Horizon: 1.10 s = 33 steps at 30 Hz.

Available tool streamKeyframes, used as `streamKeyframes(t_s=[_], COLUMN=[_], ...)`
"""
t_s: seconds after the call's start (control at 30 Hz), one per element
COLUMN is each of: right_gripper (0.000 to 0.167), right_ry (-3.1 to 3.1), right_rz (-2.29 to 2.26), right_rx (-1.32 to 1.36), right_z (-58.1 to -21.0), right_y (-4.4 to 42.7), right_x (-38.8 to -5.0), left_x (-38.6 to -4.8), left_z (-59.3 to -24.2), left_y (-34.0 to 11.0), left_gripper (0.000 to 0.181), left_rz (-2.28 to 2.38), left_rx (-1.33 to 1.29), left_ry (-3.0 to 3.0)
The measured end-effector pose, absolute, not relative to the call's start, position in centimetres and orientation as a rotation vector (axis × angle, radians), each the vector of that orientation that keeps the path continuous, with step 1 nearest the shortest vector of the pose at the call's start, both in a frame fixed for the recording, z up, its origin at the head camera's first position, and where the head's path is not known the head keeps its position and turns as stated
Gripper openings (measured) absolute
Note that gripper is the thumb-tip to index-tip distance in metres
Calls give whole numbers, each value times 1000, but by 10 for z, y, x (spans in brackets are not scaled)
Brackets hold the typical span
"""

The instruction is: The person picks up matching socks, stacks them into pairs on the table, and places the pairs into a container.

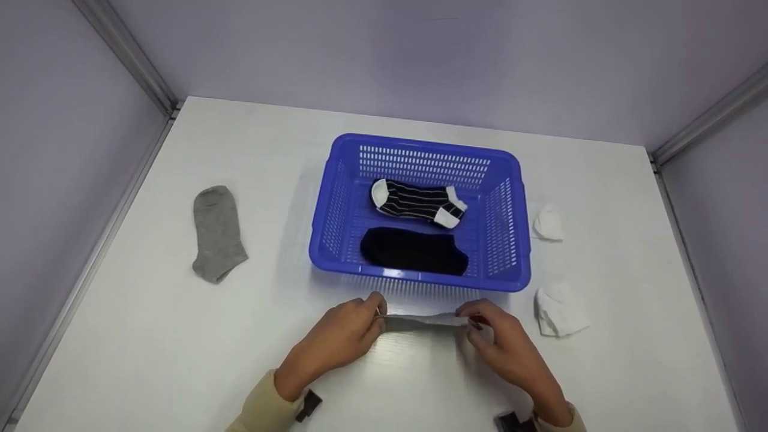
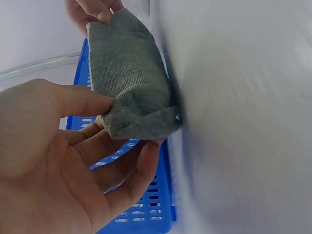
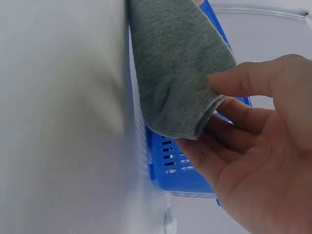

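A grey ankle sock (image 1: 423, 323) is stretched between both hands, just in front of the basket and above the table. My left hand (image 1: 345, 333) pinches one end between thumb and fingers; in the left wrist view that end of the sock (image 2: 129, 83) looks bunched under the thumb. At the other end my right hand (image 1: 504, 342) pinches the sock near its cuff, seen best in the right wrist view, where the sock (image 3: 178, 68) hangs with its opening beside the fingers. Another grey sock (image 1: 218, 234) lies flat on the table at the left.
Beyond the hands stands a blue plastic basket (image 1: 420, 278) holding a black striped sock (image 1: 414, 201) with white ends and a plain black sock (image 1: 414, 251). Two white crumpled items (image 1: 548, 224), (image 1: 561, 310) lie right of it. Walls (image 1: 390, 60) enclose the white table (image 1: 150, 336).
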State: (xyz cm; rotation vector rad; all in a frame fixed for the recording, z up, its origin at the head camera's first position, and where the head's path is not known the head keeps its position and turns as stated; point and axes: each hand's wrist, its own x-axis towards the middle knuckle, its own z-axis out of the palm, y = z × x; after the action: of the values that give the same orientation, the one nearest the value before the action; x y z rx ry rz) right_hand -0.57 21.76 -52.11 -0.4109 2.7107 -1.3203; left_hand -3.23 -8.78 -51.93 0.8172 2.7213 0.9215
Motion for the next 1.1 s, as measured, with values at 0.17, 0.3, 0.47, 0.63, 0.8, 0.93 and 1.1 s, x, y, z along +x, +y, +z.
streamKeyframes(t_s=[0.17,0.3,0.47,0.63,0.8,0.93,1.1], right_gripper=[22,14,13,13,18,19,20], right_ry=[2666,2679,2616,2570,2538,2596,2728], right_rz=[-1272,-1249,-1401,-1463,-1463,-1377,-1187], right_rx=[-272,-189,-31,52,67,79,43], right_z=[-526,-529,-526,-523,-525,-527,-528], right_y=[216,216,219,220,219,217,211], right_x=[-9,-12,-12,-13,-15,-18,-18], left_x=[-33,-35,-42,-45,-47,-48,-45], left_z=[-524,-526,-524,-523,-532,-536,-534], left_y=[-88,-88,-90,-91,-89,-88,-88], left_gripper=[30,18,7,9,12,17,23], left_rz=[818,816,1154,1330,1213,1074,990], left_rx=[845,887,735,626,537,462,421], left_ry=[2658,2649,2490,2372,2535,2670,2744])
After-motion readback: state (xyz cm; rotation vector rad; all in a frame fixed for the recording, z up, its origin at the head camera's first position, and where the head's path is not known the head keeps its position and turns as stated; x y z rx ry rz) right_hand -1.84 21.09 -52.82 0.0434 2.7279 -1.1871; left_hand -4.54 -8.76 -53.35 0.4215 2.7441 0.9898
